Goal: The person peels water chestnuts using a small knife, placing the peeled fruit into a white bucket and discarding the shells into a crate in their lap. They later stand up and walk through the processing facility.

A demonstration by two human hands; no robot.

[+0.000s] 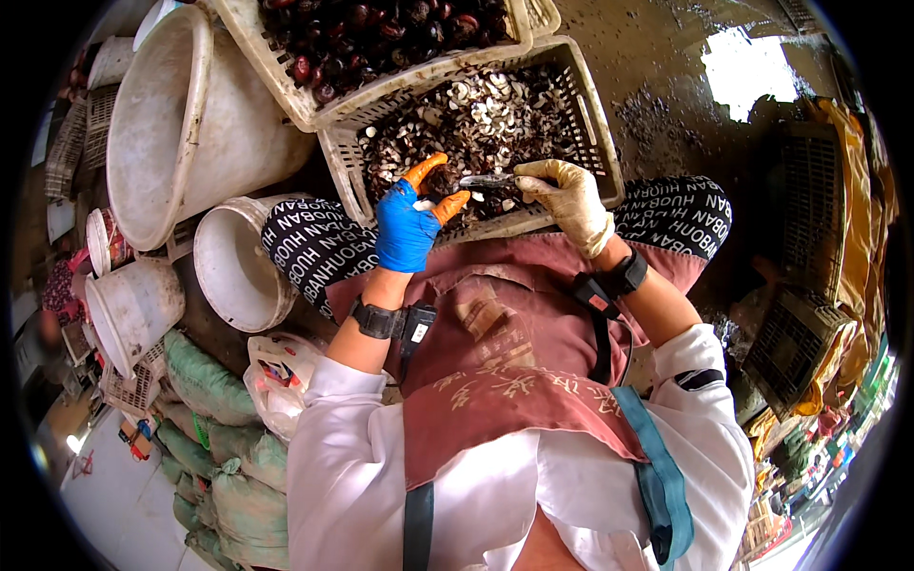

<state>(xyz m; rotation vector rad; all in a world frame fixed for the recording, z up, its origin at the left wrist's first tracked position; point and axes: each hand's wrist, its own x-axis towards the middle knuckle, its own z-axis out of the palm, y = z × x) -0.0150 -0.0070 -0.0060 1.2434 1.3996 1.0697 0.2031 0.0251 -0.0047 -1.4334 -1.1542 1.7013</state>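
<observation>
My left hand, in a blue glove with orange finger covers, pinches a dark brown lump between thumb and fingers; its exact kind is hard to make out. In my right hand, gloved in off-white, is a small knife whose metal blade points left and meets the lump. Both hands are above the near part of a cream plastic crate. Inside it lie many white pieces mixed with dark brown peelings or shells.
Beyond it, a second cream crate holds dark red-brown, rounded items. To the left stand a large whitish tub, a white bucket and green sacks. At right are dark crates and yellow-brown sheeting. The floor looks wet.
</observation>
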